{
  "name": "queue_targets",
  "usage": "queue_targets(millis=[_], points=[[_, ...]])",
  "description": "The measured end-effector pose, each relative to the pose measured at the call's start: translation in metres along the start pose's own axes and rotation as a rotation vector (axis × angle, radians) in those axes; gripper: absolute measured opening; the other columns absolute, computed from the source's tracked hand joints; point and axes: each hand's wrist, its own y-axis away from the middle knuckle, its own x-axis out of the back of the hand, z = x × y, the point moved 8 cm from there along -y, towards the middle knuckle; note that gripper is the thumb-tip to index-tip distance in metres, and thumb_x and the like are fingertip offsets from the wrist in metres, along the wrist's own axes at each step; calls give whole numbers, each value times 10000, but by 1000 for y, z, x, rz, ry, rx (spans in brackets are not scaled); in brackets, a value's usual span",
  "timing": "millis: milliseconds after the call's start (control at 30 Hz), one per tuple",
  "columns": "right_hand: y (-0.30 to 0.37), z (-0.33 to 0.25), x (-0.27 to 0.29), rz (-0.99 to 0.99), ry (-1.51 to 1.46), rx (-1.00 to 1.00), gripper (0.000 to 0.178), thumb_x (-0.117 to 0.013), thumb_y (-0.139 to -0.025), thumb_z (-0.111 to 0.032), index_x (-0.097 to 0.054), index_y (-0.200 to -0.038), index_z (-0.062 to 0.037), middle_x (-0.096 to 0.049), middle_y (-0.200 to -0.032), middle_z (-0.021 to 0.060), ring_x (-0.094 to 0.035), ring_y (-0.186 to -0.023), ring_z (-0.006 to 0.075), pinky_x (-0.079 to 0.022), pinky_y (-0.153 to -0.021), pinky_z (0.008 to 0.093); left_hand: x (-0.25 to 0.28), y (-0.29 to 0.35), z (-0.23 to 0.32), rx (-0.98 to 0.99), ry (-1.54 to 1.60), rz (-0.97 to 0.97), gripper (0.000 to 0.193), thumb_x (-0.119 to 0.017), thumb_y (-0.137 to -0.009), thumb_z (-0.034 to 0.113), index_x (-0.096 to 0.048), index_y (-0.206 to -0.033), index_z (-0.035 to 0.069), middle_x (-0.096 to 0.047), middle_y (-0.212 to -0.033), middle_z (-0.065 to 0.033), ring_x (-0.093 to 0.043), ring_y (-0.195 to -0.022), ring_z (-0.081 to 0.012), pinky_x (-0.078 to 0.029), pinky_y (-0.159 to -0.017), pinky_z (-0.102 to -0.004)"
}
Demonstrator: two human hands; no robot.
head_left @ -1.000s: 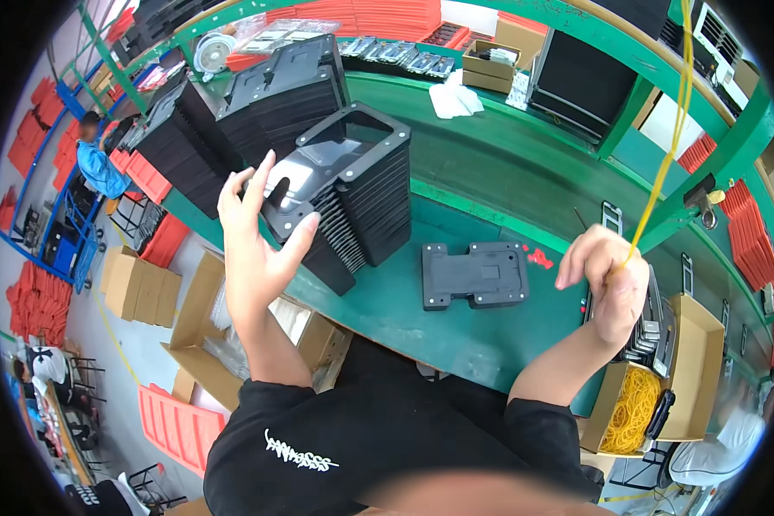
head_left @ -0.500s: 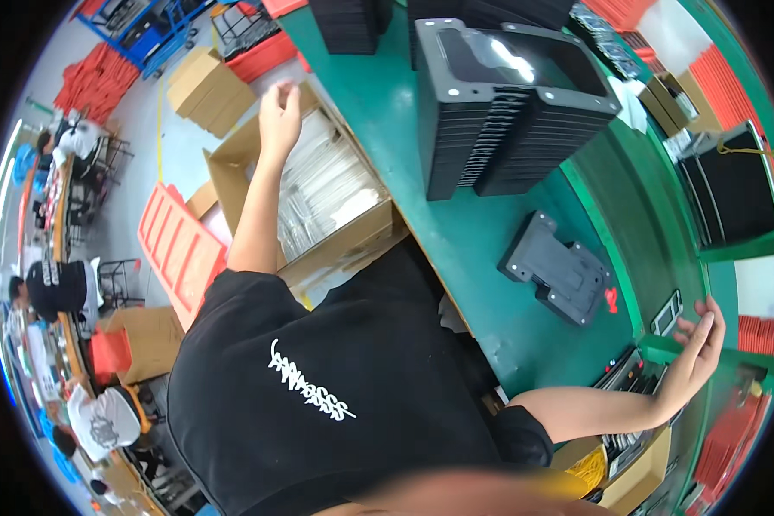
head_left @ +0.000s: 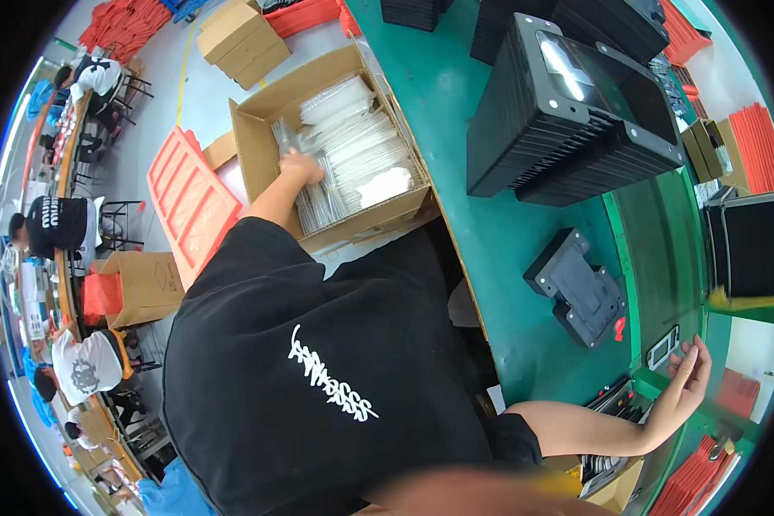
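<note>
My left hand (head_left: 303, 167) reaches down into an open cardboard box (head_left: 248, 155) on the left. It touches the clear plastic sleeves (head_left: 316, 205) packed upright there; its fingertips are hidden among them. My right hand (head_left: 686, 383) hangs over the far right side of the green workbench (head_left: 525, 361), open with loosely bent fingers and nothing in it. Nearest to it is a small white-framed panel (head_left: 662, 347). A dark grey moulded fixture (head_left: 581, 291) lies on the bench, with a small red piece (head_left: 619, 328) beside it.
A tall stack of black trays (head_left: 533, 129) with a glossy top stands on the bench; more black stacks (head_left: 417, 12) are behind. A red-orange slotted tray (head_left: 193, 202) leans beside the box. Closed cartons (head_left: 245, 45) stand on the floor. People (head_left: 56, 228) sit at a long bench far left.
My left hand has come down from above the box's far edge into the sleeves. My right hand stays raised at the right. The whole view has shifted.
</note>
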Motion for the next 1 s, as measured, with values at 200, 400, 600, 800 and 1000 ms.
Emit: queue_targets(millis=[200, 400, 600, 800, 1000], points=[[-1, 2, 1, -32, -28, -11, 372, -541, -1110, -289, -637, -1347, -19, -685, -1121, 72, -603, -906, 94, -479, -834, 253, -22, -38, 16, -225, 254, -53, 803, -630, -876, 549, -558, -1431, -26, -566, -1453, -306, -561, -1360, -379, -435, -1138, -432], [3, 10, 3, -32, -80, -28, 373, -539, -1111, -293, -636, -1350, -23, -688, -1124, 71, -603, -918, 98, -481, -846, 258, -2, -11, 35, -299, 403, -128, 864, -704, -823, 589, -587, -1360, -77, -591, -1428, -299, -580, -1328, -398, -453, -1107, -432], [5, 8, 4, -38, -30, -58, 378, -533, -1113, -301, -636, -1353, -28, -693, -1137, 76, -613, -941, 107, -488, -861, 266, 12, 15, 27, -164, 214, 6, 875, -734, -790, 607, -578, -1377, -22, -636, -1386, -247, -613, -1286, -387, -479, -1084, -482], [5, 11, 2, -53, -15, -64, 381, -534, -1112, -302, -634, -1358, -29, -696, -1142, 77, -621, -949, 113, -491, -863, 266, 30, 68, 12, -94, 241, 216, 812, -751, -802, 579, -586, -1358, 12, -664, -1334, -221, -625, -1237, -432, -516, -1007, -565], [-3, 12, -3, -96, -25, -60, 370, -536, -1110, -278, -631, -1359, -21, -693, -1151, 83, -621, -947, 112, -496, -858, 264, 25, 85, 2, 140, 679, -292, 765, -785, -803, 494, -573, -1380, 37, -609, -1411, -190, -570, -1314, -378, -462, -1040, -665]])
